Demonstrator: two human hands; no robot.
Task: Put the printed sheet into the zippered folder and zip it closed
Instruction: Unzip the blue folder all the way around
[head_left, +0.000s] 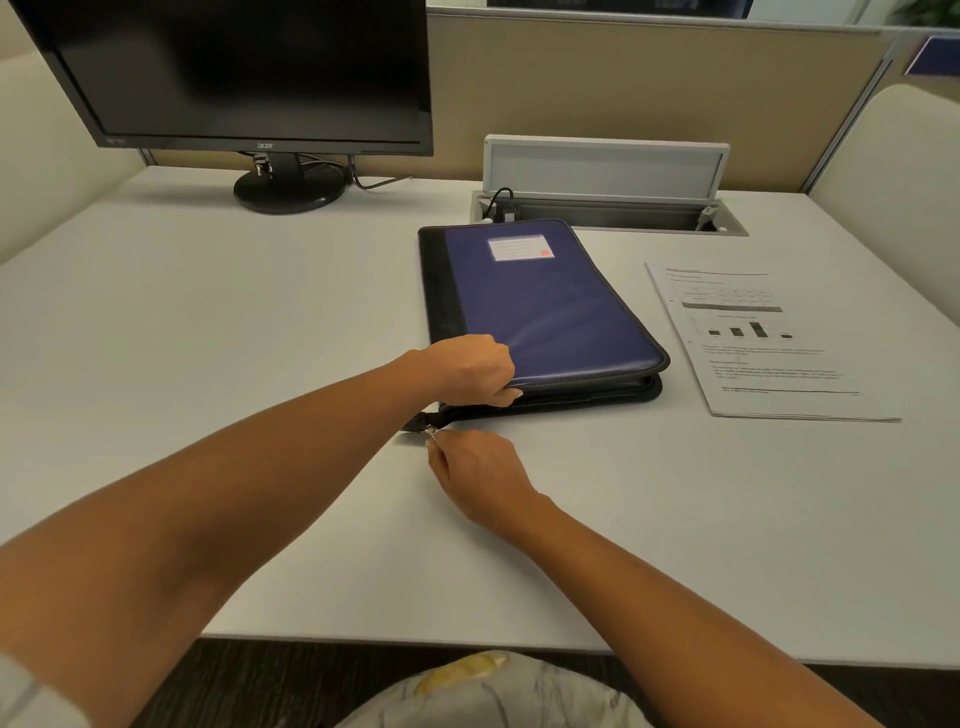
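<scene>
While the left hand (470, 366) gripped the zippered folder (545, 306) and the right hand's (480, 475) fingers (435, 448) pinched its zipper pull (429, 431), a snag could have dragged it onto the printed sheet (769, 343).

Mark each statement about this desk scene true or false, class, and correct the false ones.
1. The printed sheet lies on the desk, to the right of the zippered folder. True.
2. The monitor shows a bright picture. False: its screen is dark.
3. The right hand pinches the zipper pull at the folder's near left corner. True.
4. The left hand lies flat on the sheet. False: it grips the folder's near left corner.
</scene>
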